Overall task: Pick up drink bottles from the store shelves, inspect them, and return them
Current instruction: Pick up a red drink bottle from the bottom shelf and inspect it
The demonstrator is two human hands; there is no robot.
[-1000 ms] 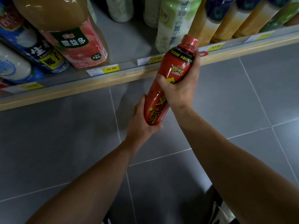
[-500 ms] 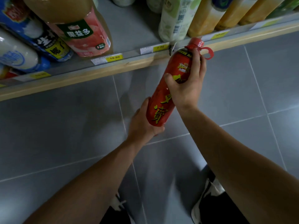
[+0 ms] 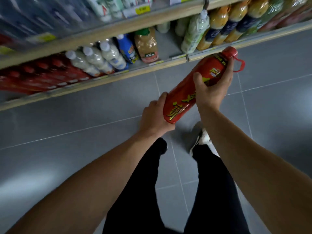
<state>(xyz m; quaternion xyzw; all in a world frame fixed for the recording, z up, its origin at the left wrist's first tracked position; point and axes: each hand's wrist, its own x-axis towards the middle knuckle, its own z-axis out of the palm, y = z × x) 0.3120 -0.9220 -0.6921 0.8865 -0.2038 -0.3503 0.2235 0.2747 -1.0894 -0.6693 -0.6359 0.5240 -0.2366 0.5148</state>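
a: two hands on one red bottle (image 3: 199,86), why both?

b: looks like it's for reading the label. the left hand (image 3: 154,117) cups the base with the fingers wrapped under it, and the right hand (image 3: 213,88) grips round the upper body below the cap (image 3: 229,52). that holds it slanted, cap toward the shelf (image 3: 108,81), yellow lettering facing up.

a: so where is the bottle, exactly?

b: in the air over the floor (image 3: 84,149), just in front of the bottom shelf and not touching it.

a: and the room?

b: grey floor tiles with pale joints. the shelves have a wooden front edge with yellow price tags (image 3: 142,10). white bottles (image 3: 96,59), a peach-coloured one (image 3: 146,44) and a row of yellow ones (image 3: 217,26) stand there, with a bare gap between them where i'd guess this one goes back.
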